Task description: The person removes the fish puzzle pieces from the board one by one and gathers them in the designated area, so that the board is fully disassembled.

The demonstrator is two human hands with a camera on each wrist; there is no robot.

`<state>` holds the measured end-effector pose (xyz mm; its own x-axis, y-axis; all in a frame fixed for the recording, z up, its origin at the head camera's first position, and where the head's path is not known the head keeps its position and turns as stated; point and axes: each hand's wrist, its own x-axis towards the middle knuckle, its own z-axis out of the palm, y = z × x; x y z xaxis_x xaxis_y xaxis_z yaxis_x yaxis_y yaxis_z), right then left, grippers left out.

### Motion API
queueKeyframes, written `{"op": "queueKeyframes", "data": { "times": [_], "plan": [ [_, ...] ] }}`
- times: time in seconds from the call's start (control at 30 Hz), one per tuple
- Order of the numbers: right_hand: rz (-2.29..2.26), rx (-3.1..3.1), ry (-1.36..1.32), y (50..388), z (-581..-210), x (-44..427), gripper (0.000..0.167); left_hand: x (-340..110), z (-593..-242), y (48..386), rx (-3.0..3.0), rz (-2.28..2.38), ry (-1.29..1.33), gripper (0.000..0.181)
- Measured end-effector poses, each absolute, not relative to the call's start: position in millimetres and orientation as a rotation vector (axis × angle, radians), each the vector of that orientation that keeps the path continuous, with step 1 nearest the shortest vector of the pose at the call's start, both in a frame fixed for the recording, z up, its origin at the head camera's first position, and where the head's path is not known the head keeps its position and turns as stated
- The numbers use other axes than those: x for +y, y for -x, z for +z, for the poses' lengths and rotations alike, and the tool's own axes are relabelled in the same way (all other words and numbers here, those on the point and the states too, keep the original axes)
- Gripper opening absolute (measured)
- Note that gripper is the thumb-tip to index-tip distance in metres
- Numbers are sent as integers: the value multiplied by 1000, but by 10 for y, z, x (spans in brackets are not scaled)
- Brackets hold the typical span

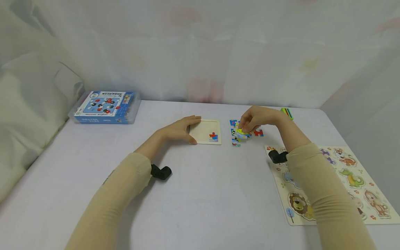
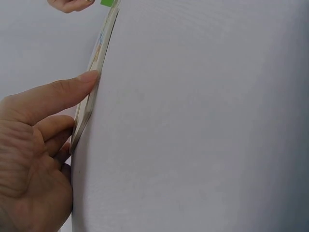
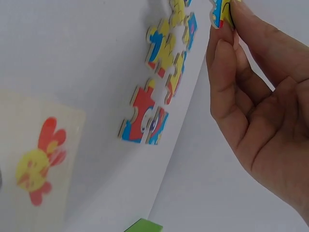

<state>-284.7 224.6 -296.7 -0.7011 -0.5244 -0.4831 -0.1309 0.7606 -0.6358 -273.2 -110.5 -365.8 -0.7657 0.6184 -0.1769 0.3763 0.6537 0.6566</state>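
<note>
My left hand (image 1: 178, 131) holds the left side of a small square wooden puzzle tray (image 1: 200, 133), thumb at the near edge and fingers at the far edge. A red and blue puzzle piece (image 1: 214, 137) lies in the tray's near right corner. To the right of the tray, my right hand (image 1: 260, 116) pinches a yellow and blue puzzle piece (image 3: 222, 13) between thumb and fingers, above the table. Below it lie several loose puzzle pieces (image 3: 144, 113) in red, yellow and blue; in the head view the hand partly covers them.
A larger wooden animal board (image 1: 282, 194) lies at the right under my right forearm. At the back left stands a clear plastic box with a blue molecule picture (image 1: 104, 107). A small green striped object (image 1: 287, 113) lies behind my right wrist.
</note>
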Motion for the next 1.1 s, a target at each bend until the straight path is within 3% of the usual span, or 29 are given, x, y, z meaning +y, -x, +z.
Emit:
{"op": "queueKeyframes", "data": {
  "times": [1.1],
  "plan": [
    [-610, 2212, 369, 2867, -3055, 2353, 23, -1114, -3664, 2730, 2487, 857, -791, 98]
  ]
}}
